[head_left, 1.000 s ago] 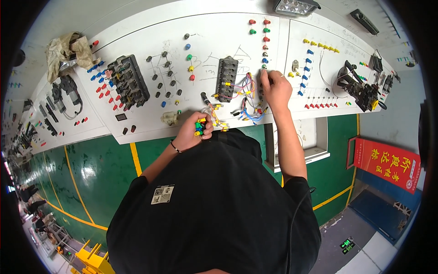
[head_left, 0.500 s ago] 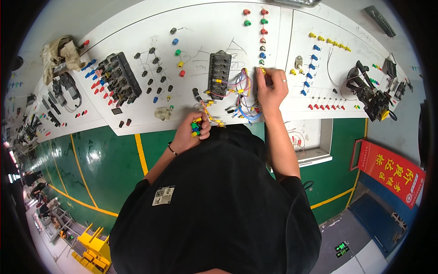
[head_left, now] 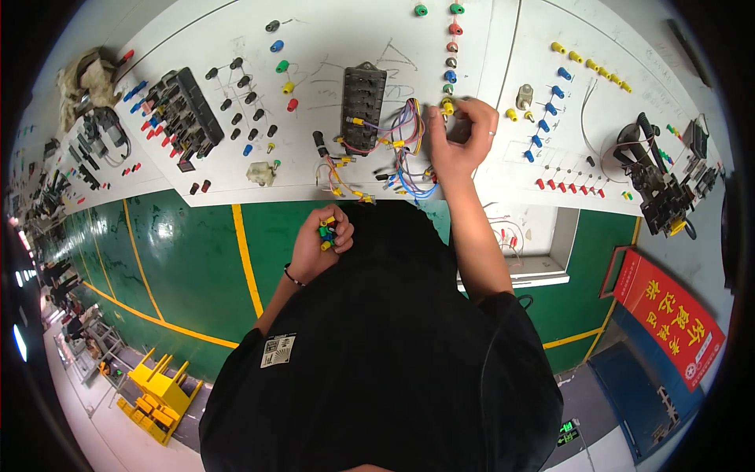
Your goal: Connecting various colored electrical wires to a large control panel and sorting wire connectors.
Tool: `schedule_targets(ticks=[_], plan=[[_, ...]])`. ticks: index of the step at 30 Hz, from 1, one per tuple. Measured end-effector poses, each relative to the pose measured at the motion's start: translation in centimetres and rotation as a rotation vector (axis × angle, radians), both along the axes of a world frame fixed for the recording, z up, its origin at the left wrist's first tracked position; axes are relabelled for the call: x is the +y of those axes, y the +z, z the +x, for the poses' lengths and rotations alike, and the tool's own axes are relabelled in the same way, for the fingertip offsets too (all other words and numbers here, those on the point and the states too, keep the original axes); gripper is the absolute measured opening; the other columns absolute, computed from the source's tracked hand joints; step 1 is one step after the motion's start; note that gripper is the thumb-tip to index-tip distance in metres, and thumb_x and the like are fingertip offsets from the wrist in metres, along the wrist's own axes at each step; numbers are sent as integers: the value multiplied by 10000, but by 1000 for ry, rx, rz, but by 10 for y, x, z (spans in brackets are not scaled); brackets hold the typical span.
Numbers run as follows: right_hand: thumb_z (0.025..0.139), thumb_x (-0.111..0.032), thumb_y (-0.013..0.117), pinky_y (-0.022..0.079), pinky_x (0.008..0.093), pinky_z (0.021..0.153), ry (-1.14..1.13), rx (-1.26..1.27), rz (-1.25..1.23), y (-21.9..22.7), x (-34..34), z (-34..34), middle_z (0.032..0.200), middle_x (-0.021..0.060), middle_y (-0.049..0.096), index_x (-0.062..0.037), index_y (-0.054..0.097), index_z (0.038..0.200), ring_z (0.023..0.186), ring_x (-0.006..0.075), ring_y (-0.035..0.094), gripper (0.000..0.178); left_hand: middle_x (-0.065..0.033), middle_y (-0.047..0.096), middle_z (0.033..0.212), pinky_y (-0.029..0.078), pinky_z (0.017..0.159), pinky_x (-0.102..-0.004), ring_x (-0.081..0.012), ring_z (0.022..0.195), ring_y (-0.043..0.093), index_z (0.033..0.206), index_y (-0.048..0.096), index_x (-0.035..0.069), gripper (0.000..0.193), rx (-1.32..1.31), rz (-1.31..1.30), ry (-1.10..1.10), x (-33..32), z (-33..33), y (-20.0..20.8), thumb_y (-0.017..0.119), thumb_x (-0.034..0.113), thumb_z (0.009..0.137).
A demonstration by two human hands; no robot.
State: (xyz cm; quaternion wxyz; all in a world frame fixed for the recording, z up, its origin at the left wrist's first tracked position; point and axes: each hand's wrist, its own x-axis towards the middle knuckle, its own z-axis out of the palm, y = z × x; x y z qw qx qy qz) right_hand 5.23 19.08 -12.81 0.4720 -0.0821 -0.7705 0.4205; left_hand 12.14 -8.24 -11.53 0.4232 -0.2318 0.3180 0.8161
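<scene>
Several plugs (head_left: pixel 326 234) hide partly in the curled left hand (head_left: pixel 316 244); whether the right hand (head_left: pixel 461 151) grips is unclear.

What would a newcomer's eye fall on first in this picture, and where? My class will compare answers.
Probably the person's right hand, at a yellow terminal on the white panel across the top. Next might come the left hand, lower and further left, curled around small coloured pieces. Near the right edge, a bright red banner also stands out.
</scene>
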Motion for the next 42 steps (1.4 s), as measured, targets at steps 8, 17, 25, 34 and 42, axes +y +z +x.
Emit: schedule_targets(ticks=[8, 17, 25, 34, 42], plan=[[771, -10, 819, 456, 273, 644, 16, 0, -13, -5, 2, 2, 876, 77, 599, -28, 684, 926, 729, 164, 554, 206, -34, 451, 731, 324, 534, -266, -133, 613, 402, 853, 514, 73, 200, -9, 15, 216, -20, 64, 0, 504, 229, 977], [847, -19, 666, 436, 281, 574, 67, 52, 91, -3, 0, 10, 818, 79, 601, -36, 726, 1039, 639, 162, 533, 201, -24, 440, 730, 316, 524, -265, -135, 621, 404, 846, 512, 78, 194, -66, 38, 533, -57, 192, -22, 533, 231, 963], [907, -85, 657, 436, 293, 586, 87, 14, 86, -14, -2, 5, 816, 74, 585, -52, 728, 1051, 649, 157, 535, 164, -21, 434, 719, 325, 496, -256, -132, 588, 393, 835, 508, 80, 182, -212, 13, 631, -56, 239, -44, 536, 218, 950], [933, -106, 663, 458, 257, 695, 149, -62, 2, -19, 11, 8, 890, 43, 610, -9, 712, 1063, 764, 122, 557, 170, 0, 384, 622, 281, 436, -252, -111, 481, 343, 787, 453, 101, 251, -264, 61, 439, -32, 231, -58, 462, 236, 999], [989, -67, 527, 460, 278, 925, 394, -278, 106, -14, 43, 19, 1147, 88, 680, -46, 638, 1329, 1001, 163, 603, 358, 19, 336, 561, 255, 415, -252, -101, 448, 302, 737, 410, 125, 315, -175, 125, 382, -18, 204, -68, 410, 256, 1023]])
